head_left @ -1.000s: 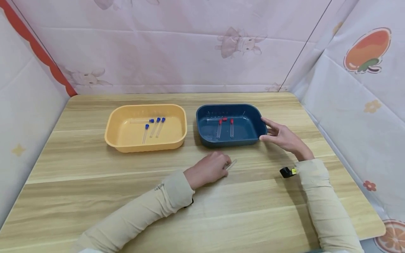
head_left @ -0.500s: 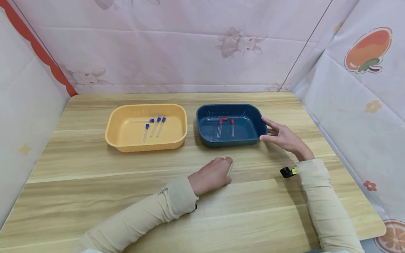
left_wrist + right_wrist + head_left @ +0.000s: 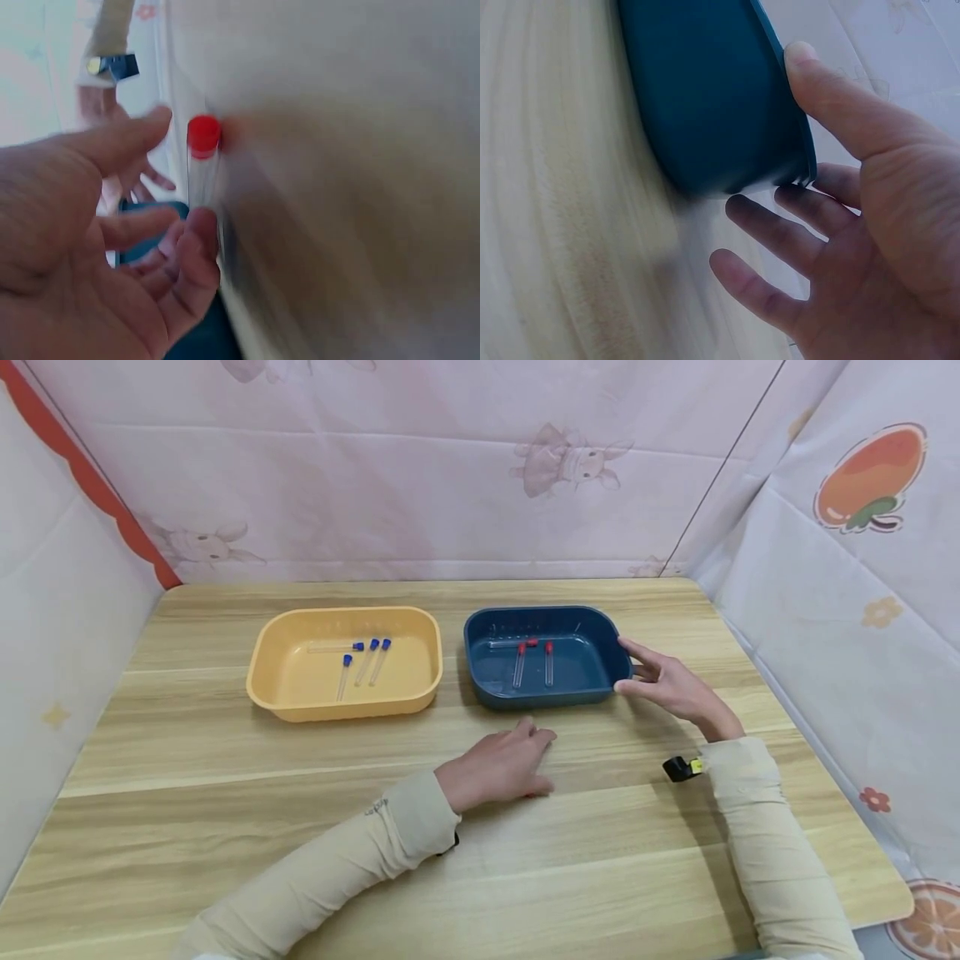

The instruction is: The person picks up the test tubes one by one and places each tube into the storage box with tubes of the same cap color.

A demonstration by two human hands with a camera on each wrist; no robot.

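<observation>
Just in front of the dark blue tub (image 3: 540,697), my left hand (image 3: 501,766) is low over the table with thumb and fingers spread apart. A clear tube with a red cap (image 3: 203,136) appears at its fingertips in the left wrist view. The thumb stands away from this tube, and the curled lower fingers overlap its clear end. In the head view the hand mostly hides it. My right hand (image 3: 678,689) rests at the tub's right end, thumb by the rim and loosely spread fingers along the outer wall. Several red-capped tubes (image 3: 549,664) lie in the tub.
Left of the blue tub stands a yellow tub (image 3: 345,710) holding several blue-capped tubes (image 3: 344,677). Both stand toward the back of the wooden table (image 3: 225,827). A printed cloth wall (image 3: 420,502) rises behind the table, with others at its sides.
The tube in my left hand swung from pointing out right to lying across the fingertips, then the fingers spread and it dropped from sight in the head view. The right hand stayed put.
</observation>
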